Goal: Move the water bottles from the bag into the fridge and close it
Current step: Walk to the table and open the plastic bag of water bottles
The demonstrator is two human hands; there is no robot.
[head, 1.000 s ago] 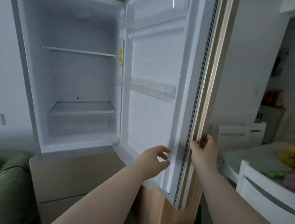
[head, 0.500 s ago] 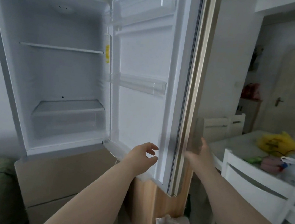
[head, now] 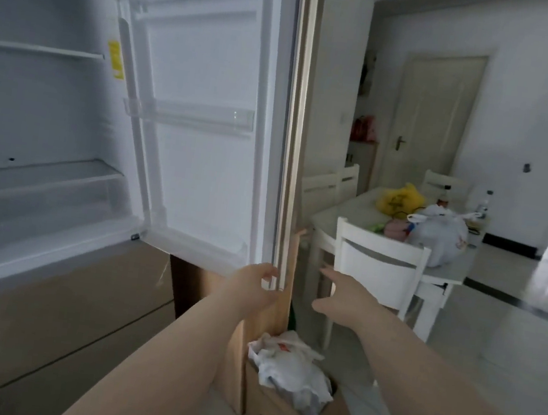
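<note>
Head view: left hand [head: 253,284] loosely curled at fridge door [head: 201,170] corner, right hand [head: 341,296] spread, empty. Possible wrong pick: bottles unseen, bag [head: 290,371] bottom centre, second bag [head: 438,234] mid right.

Fridge door [head: 201,170] open; left hand [head: 251,285] at its lower corner, right hand [head: 345,300] spread.

A white dining table [head: 348,206] stands in the room to the right, with a white chair [head: 380,260] pushed in on its near side, two more [head: 328,186] on its left and another [head: 441,183] at the far side. A yellow plastic bag [head: 399,198] and a pink item [head: 395,228] lie on the tabletop. Behind is a closed cream door [head: 435,116] with a lever handle [head: 400,143]. A cardboard box [head: 278,413] sits on the pale tiled floor [head: 508,343].
</note>
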